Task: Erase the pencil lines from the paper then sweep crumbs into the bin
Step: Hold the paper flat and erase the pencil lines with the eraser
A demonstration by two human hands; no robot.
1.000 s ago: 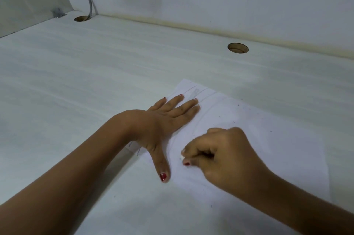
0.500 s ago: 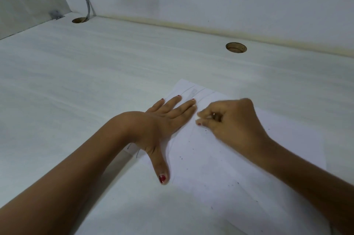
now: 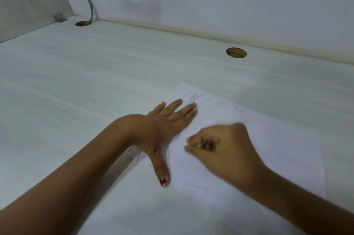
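One white tabletop (image 3: pixel 95 85) carries the paper (image 3: pixel 268 139) toward its right side; left grip (image 3: pixel 164 125) lies flat on the paper's left edge, fingers apart; right grip (image 3: pixel 226 148), blurred, is clamped on a small object (image 3: pixel 206 142) mid-sheet; dark crumbs (image 3: pixel 237 108) dot the paper

Matt white paper sheet (image 3: pixel 258 139) lies on a pale, faintly grained, matt laminate-looking desk (image 3: pixel 86 81) with raw wood-edged holes (image 3: pixel 236 52).

Nothing legible is showing; the paper (image 3: pixel 258 139) is carrying only faint pencil lines (image 3: pixel 138 156). A grey smudge (image 3: pixel 195 95) near its far corner is possibly forming lettering; it is blurring past reading.
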